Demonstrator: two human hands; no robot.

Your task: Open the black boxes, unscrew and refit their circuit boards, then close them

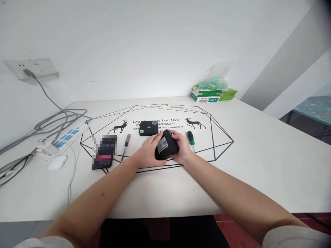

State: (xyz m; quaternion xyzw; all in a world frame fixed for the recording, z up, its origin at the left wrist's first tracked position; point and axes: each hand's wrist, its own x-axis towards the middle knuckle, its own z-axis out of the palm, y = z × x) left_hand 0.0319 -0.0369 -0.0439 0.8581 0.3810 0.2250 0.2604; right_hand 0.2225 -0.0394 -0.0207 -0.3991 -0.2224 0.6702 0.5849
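Both hands grip a small black box-shaped device [169, 146] with a white printed label, held tilted over the middle of the table. My left hand [150, 151] wraps its left side, fingers over the top edge and thumb along the bottom. My right hand [183, 146] closes round its right side, with some fingers hidden behind it. Just beyond them lies a flat black box [148, 128] with small stickers. To the left is a screwdriver [126, 146] with a clear red-and-blue handle. A green-and-black-handled screwdriver [190, 137] lies beside my right hand, its shaft partly covered.
A phone [106, 151], partly pixelated, lies left on the white table [258, 165]. Further left are a power strip [64, 137], looped grey cables [62, 117] and a white earphone case [58, 162]. Green-and-white boxes [207, 93] with a plastic bag [214, 77] stand at the back right.
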